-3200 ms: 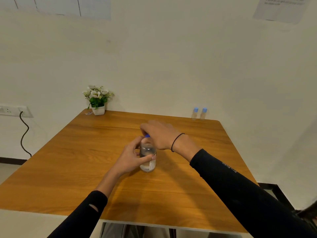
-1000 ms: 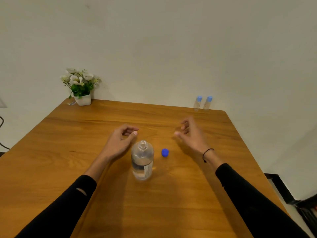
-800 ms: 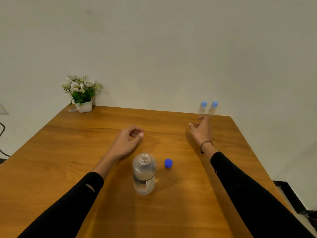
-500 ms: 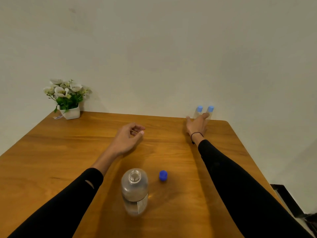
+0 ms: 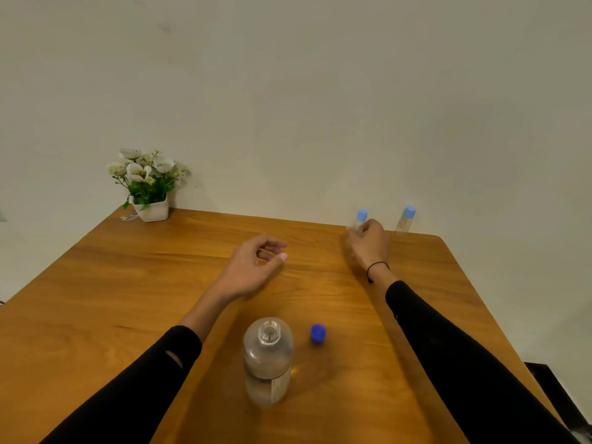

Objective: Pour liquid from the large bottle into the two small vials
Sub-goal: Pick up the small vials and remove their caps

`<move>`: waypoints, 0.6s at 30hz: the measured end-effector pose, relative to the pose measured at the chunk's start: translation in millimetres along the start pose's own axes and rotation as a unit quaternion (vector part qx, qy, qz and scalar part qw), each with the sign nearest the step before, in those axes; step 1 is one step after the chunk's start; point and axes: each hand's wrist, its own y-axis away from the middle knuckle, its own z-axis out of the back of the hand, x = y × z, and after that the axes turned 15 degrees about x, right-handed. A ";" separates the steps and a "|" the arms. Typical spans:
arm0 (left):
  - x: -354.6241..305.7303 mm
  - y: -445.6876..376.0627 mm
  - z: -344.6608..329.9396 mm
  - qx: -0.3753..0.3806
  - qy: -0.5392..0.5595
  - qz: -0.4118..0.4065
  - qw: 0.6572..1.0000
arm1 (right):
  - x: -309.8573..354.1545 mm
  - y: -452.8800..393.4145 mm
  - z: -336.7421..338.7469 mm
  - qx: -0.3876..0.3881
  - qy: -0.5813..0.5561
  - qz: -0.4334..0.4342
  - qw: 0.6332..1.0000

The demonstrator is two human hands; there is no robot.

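Note:
The large clear bottle (image 5: 268, 360) stands uncapped on the wooden table (image 5: 128, 283), near me. Its dark blue cap (image 5: 317, 333) lies just to its right. Two small vials with light blue caps are at the far right edge. My right hand (image 5: 368, 245) is closed around the left vial (image 5: 362, 216), whose cap sticks out above my fingers. The right vial (image 5: 406, 219) stands alone beside it. My left hand (image 5: 253, 267) hovers over the middle of the table, fingers loosely curled, holding nothing.
A small white pot of white flowers (image 5: 148, 184) stands at the far left corner against the wall. The table's right edge (image 5: 480, 309) drops off close to my right arm.
My right hand reached from beside the cap to the far vials and closed on the left one, drawing it apart from the other. The bottle and cap stayed put.

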 end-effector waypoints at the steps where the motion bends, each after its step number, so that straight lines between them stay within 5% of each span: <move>1: -7.6 4.5 -1.8 0.000 0.008 -0.004 1.000 | 12.8 19.1 -0.2 0.024 -0.013 0.025 0.999; 7: -61.2 36.1 -9.6 0.004 -0.033 -0.077 0.997 | 99.0 123.8 13.5 0.215 -0.142 0.131 0.957; 11: -99.6 64.8 -1.9 -0.090 -0.089 -0.119 0.985 | 140.5 167.8 32.7 0.309 -0.168 0.184 0.918; 18: -122.2 119.5 15.7 -0.150 -0.152 -0.117 0.970 | 180.0 209.6 74.7 0.256 -0.101 0.258 0.926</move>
